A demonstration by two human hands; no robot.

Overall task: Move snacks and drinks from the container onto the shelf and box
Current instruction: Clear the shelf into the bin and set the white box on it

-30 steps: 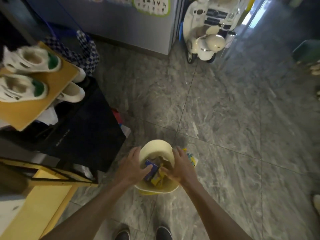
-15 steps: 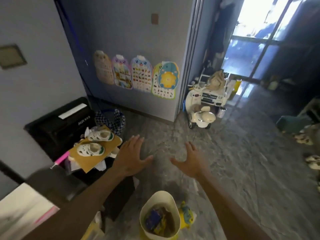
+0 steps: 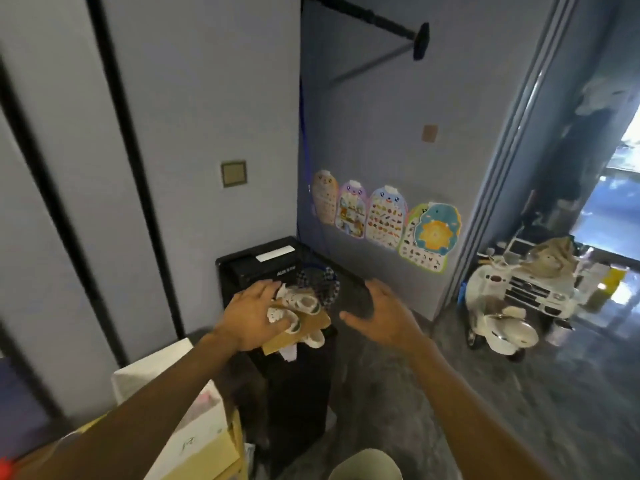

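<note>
Plainly, both hands are hovering empty in the middle of the frame, fingers spread wide and palms turned toward each other; the left hand (image 3: 251, 318) is floating in front of a pair of small white shoes (image 3: 298, 305), the right hand (image 3: 377, 315) is hanging over bare floor, and neither is gripping anything. The container (image 3: 365, 466), a pale, smooth, rounded tub, is peeking in at the bottom edge right of centre, so only its rim is showing and the snacks and drinks inside are hidden; judging by that, the hands are sitting well above it, perhaps between grabs. The shoes are resting on a flat tan board (image 3: 299, 329), which is lying across a tall, matte black unit (image 3: 263, 268) against the wall, probably just parked there out of the way. At lower left a cardboard box (image 3: 204, 452), light tan and blurred, is sitting near the left forearm, a likely landing place for the goods; no shelf is clearly showing. Glossy cartoon charts (image 3: 384, 221) are hanging on the blue-grey wall, and cream plastic ride-on toys (image 3: 502, 327) are standing at right on grey marbled floor (image 3: 519, 410).
</note>
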